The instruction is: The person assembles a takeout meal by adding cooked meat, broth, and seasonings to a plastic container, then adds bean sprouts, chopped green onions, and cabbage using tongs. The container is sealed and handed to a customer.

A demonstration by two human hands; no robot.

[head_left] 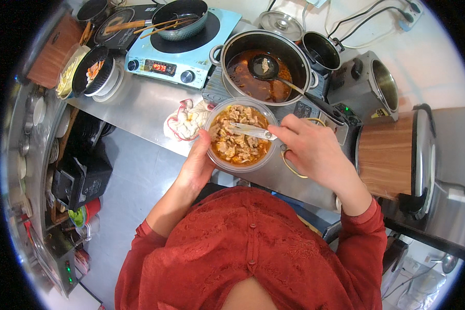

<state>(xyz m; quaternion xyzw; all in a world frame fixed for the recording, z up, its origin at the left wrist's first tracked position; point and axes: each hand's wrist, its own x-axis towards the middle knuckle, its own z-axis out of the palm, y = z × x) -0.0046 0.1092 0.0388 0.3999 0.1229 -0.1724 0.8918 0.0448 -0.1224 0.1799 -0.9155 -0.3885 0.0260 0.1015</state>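
My left hand (195,159) grips the left side of a clear round plastic bowl (244,168) at the counter's near edge. Pieces of meat (237,147) in reddish-orange broth fill it. In my right hand (312,147) is a pair of scissors (253,131), its looped handles showing around the fingers. The metal blades reach leftward over the meat; whether they touch it, I cannot tell. Just beyond the bowl stands a large steel pot (231,51) of dark red broth. A black ladle (259,75) holding a small piece rests in the pot, its handle leaning over the right rim.
A crumpled white cloth (186,124) lies left of the bowl. Behind it sits a light-blue induction cooker (134,54) with a wok (176,33) and chopsticks on top. Containers of food (94,72) stand far left. At right are a steel appliance (359,77) and a wood-patterned box-shaped appliance (385,157).
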